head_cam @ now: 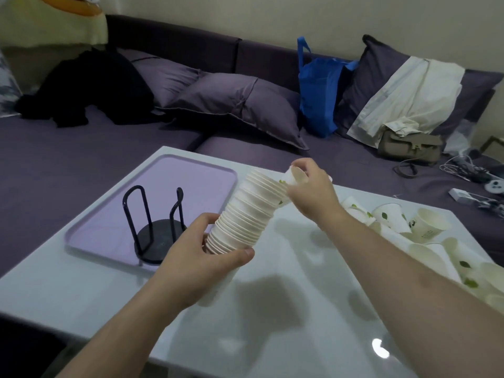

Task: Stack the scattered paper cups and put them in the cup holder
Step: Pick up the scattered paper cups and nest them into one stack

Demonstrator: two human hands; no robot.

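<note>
My left hand (191,260) grips the lower end of a long stack of white paper cups (245,211), which leans up and to the right above the table. My right hand (308,192) holds a single paper cup (293,175) at the top end of the stack, its mouth tilted toward the stack. Several loose white cups with green leaf prints (425,236) lie scattered at the table's right side. The black wire cup holder (155,222) stands empty on a lilac tray (191,181) to the left of my hands.
The glossy white table (272,309) sits in front of a purple sofa with pillows (234,105), a blue bag (319,91), black clothing (90,85), a grey handbag (409,145) and cables (469,170) at the right.
</note>
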